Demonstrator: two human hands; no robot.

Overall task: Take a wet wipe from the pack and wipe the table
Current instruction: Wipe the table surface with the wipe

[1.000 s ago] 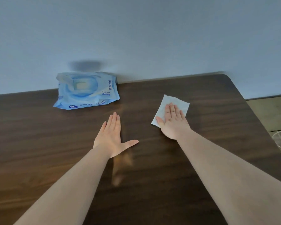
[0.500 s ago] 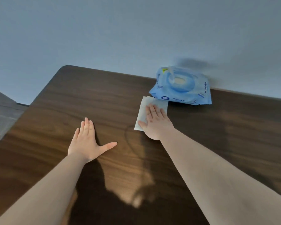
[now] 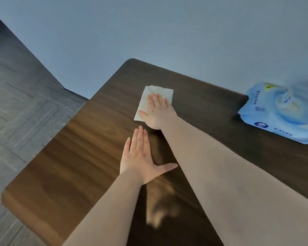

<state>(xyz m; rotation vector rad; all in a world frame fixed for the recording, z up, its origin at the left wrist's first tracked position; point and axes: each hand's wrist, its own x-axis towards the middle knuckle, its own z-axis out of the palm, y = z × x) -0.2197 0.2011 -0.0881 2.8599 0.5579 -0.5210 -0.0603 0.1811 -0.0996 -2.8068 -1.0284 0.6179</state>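
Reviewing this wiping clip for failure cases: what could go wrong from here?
1. The wipe lies under the flat right hand, pressed rather than gripped, so it may bunch up or slip out on the next stroke.
2. It is near the table's far left corner; a long stroke could carry it over the edge.
3. The pack sits on the far right, apparently with its flap open; a sweep back that way could nudge it.
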